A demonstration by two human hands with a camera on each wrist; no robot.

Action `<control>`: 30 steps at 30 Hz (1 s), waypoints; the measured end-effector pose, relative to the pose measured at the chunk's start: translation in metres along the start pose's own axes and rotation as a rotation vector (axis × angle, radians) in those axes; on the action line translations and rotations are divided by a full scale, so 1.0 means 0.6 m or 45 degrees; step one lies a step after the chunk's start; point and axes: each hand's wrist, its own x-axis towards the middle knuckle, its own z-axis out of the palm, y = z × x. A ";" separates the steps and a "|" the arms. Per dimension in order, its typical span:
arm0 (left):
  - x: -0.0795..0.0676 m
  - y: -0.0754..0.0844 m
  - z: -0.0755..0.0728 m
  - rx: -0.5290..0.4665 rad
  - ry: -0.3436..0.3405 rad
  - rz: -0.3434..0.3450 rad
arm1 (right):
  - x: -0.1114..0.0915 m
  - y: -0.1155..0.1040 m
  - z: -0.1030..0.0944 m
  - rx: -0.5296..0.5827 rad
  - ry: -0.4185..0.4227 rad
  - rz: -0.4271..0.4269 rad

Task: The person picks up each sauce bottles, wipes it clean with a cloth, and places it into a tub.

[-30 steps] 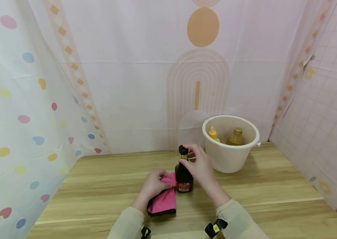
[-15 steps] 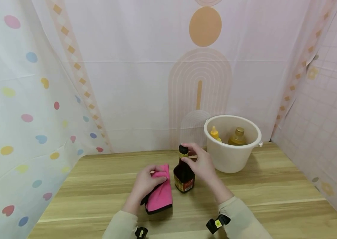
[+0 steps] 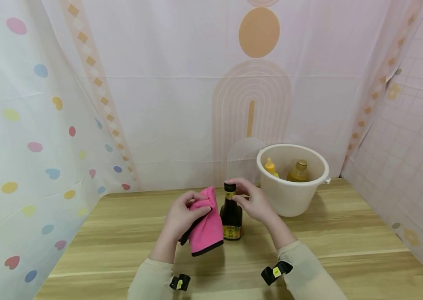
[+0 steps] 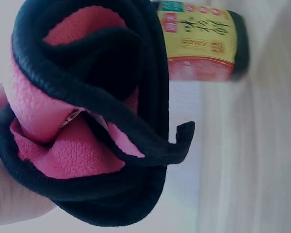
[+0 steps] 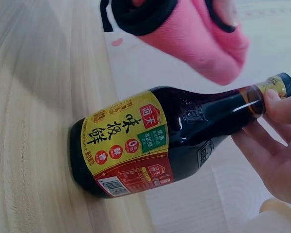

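A dark soy sauce bottle (image 3: 231, 216) with a black cap and a yellow and red label stands upright on the wooden table. My right hand (image 3: 254, 203) pinches its neck near the cap, thumb in front, as the right wrist view also shows. Just left of the bottle, my left hand (image 3: 185, 213) grips a folded pink cloth (image 3: 207, 229) with black edging, lifted off the table. In the left wrist view the bunched cloth (image 4: 82, 141) hides part of the bottle's label (image 4: 199, 41).
A white bucket (image 3: 286, 196) stands at the back right, close behind my right hand. Inside it are a yellow-capped squeeze bottle (image 3: 270, 166) and an amber bottle (image 3: 298, 171). A patterned curtain (image 3: 174, 125) hangs behind the wooden table (image 3: 121, 233).
My left hand has raised the pink cloth from beside the bottle's lower part to near its neck. The bottle has turned, bringing its yellow label more to the front, while my right hand stays at its neck.
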 end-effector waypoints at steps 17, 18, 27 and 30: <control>0.010 0.045 0.032 -0.094 -0.015 0.189 | -0.001 0.003 0.004 -0.003 -0.002 -0.054; 0.011 0.043 0.035 -0.098 -0.015 0.192 | -0.001 0.003 0.005 -0.012 0.003 -0.056; 0.011 0.016 0.049 -0.056 -0.011 0.203 | -0.004 0.002 0.008 -0.028 0.019 -0.061; 0.010 0.010 0.049 -0.030 -0.021 0.203 | -0.003 0.002 0.008 -0.021 0.019 -0.057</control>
